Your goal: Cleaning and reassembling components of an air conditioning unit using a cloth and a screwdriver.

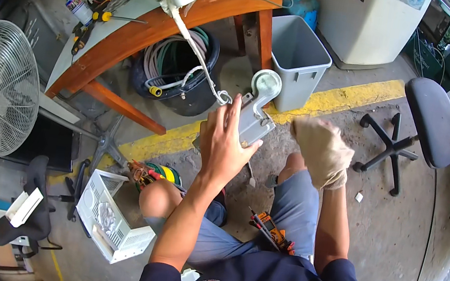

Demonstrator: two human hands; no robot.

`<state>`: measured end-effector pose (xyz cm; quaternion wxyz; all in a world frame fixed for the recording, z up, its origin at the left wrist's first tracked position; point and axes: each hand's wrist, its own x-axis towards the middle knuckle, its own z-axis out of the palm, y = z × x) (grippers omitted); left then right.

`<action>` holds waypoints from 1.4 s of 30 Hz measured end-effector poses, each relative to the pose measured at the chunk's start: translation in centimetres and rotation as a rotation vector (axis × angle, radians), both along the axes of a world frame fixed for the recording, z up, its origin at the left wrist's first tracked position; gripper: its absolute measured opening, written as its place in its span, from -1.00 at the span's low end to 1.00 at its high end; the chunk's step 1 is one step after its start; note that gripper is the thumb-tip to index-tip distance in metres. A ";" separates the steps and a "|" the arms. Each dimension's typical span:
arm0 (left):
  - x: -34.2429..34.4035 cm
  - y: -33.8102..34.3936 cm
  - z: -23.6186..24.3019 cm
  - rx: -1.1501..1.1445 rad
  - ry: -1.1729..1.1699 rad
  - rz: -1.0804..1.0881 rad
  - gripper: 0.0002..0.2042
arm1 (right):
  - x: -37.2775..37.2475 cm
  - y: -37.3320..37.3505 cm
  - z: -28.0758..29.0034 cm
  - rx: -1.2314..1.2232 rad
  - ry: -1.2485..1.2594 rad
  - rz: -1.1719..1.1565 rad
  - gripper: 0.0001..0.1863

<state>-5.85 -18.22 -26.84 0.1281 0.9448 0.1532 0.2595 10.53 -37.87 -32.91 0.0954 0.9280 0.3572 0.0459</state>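
standing at the far left, a white fan (6, 90) faces the work area; near it on the floor lies a white vented casing (111, 240). right of these, a white cable (198, 49) runs down from the wood-edged surface (217, 1) to the left hand (224, 146). that hand lies against the near side of a grey metal unit (256, 117), its thumb set apart from the raised fingers; whether it clasps the unit, i cannot tell. the unit lies just beyond the left hand and well leftward of the right, so the left is plainly nearer. its long axis seems to slant from lower left, partly hidden, to a round end at upper right, before a grey bin (300, 64). the right hand (323, 150), apart from the unit, is covered by beige cloth or a glove and blurred; its fingers cannot be made out.
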 end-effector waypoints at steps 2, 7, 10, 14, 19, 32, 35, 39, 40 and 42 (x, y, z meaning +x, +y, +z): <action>-0.5 0.0 -0.2 0.044 0.022 0.035 0.03 | 0.4 0.0 -2.1 0.296 0.151 -0.066 -0.83; -0.2 0.8 -0.7 0.248 0.082 0.108 0.03 | 1.9 1.6 -3.1 1.251 0.586 -0.271 -0.84; 0.0 0.6 -0.9 0.376 0.126 0.104 0.02 | 1.8 4.8 -0.9 1.358 0.599 -0.211 -0.83; 0.6 -1.0 -0.4 0.437 0.192 0.084 -0.05 | -2.5 9.6 1.0 1.496 0.627 -0.130 -0.77; 0.4 -1.3 0.3 0.498 0.191 0.091 -0.24 | -4.9 11.5 2.1 1.671 0.676 -0.003 -0.67; -0.7 -2.4 -0.4 0.511 0.288 0.134 -0.28 | -0.9 12.4 2.0 1.022 0.342 -0.050 -0.67; -0.4 -2.6 -0.6 0.522 0.288 0.122 -0.26 | -1.2 13.5 -0.7 0.711 0.256 -0.181 -0.72; -1.2 -1.6 -1.9 0.553 0.312 0.157 -0.21 | -4.3 13.0 2.1 0.689 -0.195 0.211 -0.70; -1.3 -1.6 -2.0 0.562 0.317 0.165 -0.19 | -4.6 12.8 2.7 0.674 -0.349 0.339 -0.69; -1.1 -1.8 -1.9 0.556 0.305 0.165 -0.18 | -4.2 12.6 3.4 0.843 -0.142 0.233 -0.68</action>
